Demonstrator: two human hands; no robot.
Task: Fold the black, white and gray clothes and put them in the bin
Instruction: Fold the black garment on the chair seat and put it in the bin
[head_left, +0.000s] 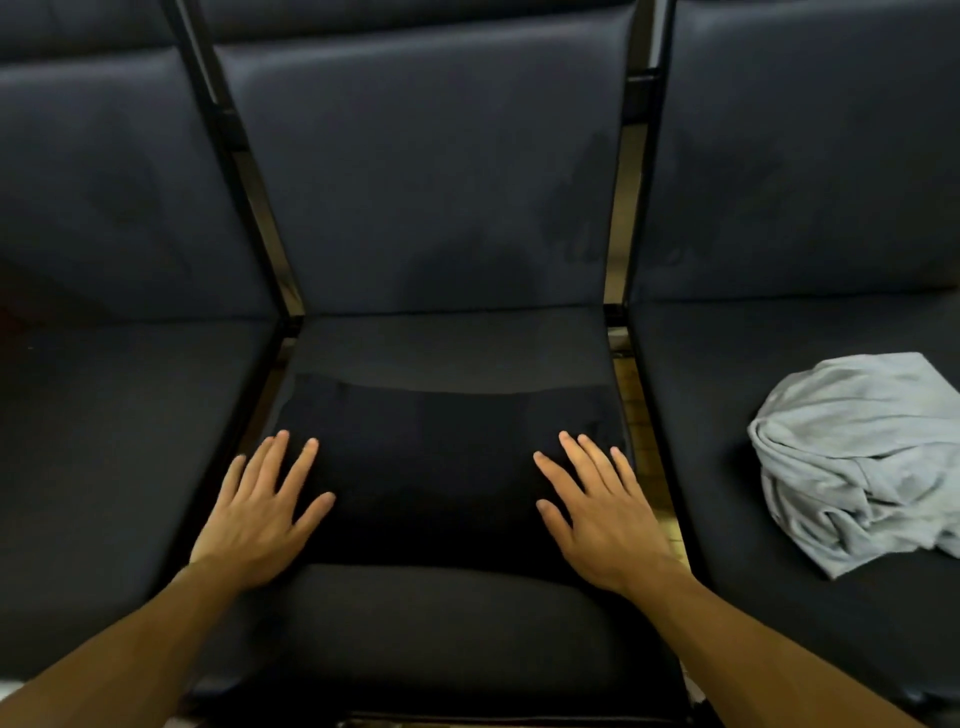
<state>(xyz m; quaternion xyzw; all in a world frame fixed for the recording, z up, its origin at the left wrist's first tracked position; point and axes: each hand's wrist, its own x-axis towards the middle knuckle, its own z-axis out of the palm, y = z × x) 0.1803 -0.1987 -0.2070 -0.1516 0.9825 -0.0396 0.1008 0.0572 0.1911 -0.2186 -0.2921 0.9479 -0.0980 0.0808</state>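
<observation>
Three dark padded chairs stand side by side, their seats serving as the surface, with black frame bars and slivers of a pale tiled floor (631, 415) showing in the gaps between them. On the middle chair seat (447, 343) lies a black garment (431, 467), folded into a flat, wide rectangle that spans most of the seat's width. The left hand (254, 519) lies flat on the garment's left end, fingers straight and spread, gripping nothing. The right hand (602, 519) mirrors it on the garment's right end, also flat with fingers spread and nothing held. The cloth stretches between the two hands and beyond their fingertips toward the chair back. Well to the right of the right hand, on the neighbouring chair seat (727, 364), a gray garment (857, 457) sits crumpled in a loose heap, unfolded, untouched by either hand.
</observation>
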